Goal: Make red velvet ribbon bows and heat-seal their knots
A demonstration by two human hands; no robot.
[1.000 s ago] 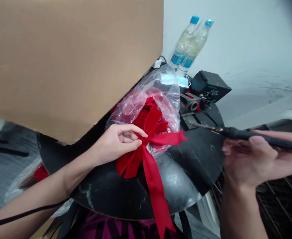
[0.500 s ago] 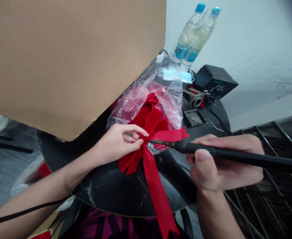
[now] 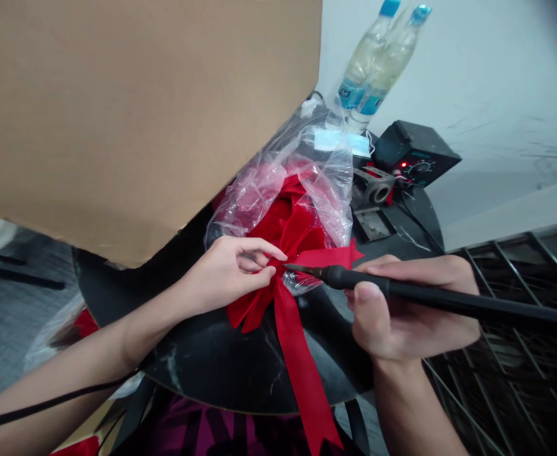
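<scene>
A red ribbon bow (image 3: pixel 301 231) with long tails lies partly on a clear plastic bag (image 3: pixel 326 171) on a round black table (image 3: pixel 211 373). My left hand (image 3: pixel 235 272) is closed on the bow's middle, with thumb and forefinger pinching there. From the right, my right hand (image 3: pixel 411 310) grips a soldering iron (image 3: pixel 354 278) by its black handle. The iron's metal tip points left and reaches the bow's centre beside my left fingertips; whether it touches the ribbon I cannot tell. One ribbon tail (image 3: pixel 297 354) hangs over the table's front edge.
A large cardboard sheet (image 3: pixel 140 114) stands at the left. Behind are two bottles (image 3: pixel 373 69), a blue face mask (image 3: pixel 339 142), a black control box (image 3: pixel 416 152) with a lit red lamp, and a metal iron holder (image 3: pixel 373 187). A wire rack (image 3: pixel 520 354) stands at right.
My right hand and the iron have moved slightly left, bringing the tip closer to the bow's centre. The control box's red lamp is now lit. My left hand stays in place.
</scene>
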